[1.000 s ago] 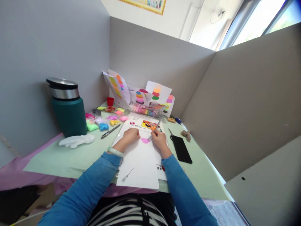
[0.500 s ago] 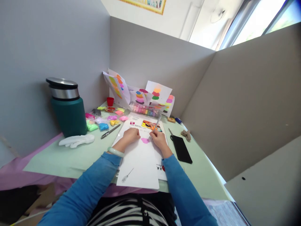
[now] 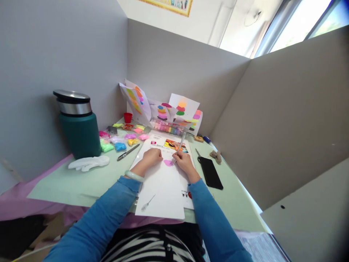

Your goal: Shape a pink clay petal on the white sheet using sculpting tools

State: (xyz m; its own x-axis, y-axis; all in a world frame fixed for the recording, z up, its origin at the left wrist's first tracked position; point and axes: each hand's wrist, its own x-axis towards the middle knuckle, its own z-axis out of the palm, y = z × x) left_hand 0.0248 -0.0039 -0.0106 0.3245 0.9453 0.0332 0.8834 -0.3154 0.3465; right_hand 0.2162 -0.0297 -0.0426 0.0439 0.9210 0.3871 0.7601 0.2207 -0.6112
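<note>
A white sheet of paper [image 3: 163,189] lies on the pale green desk mat [image 3: 81,182] in front of me. On it sits a flat pink blob of clay [image 3: 167,163]. My right hand [image 3: 184,161] grips a clear plastic fork [image 3: 178,145], its tines touching the right edge of the pink clay. My left hand [image 3: 151,157] is curled in a fist and rests on the paper just left of the clay, with a pale bangle at the wrist. Both arms wear blue sleeves.
A teal flask [image 3: 78,125] stands at the left with a white glove [image 3: 88,162] before it. Small clay packets [image 3: 120,138], a pen [image 3: 128,152], a red cup [image 3: 127,117] and coloured sample sheets [image 3: 163,109] fill the back. A black phone [image 3: 209,172] lies at the right. Grey partitions enclose the desk.
The fork's handle has tilted slightly leftward and more upright as my right hand shifts a little. My left hand stays put.
</note>
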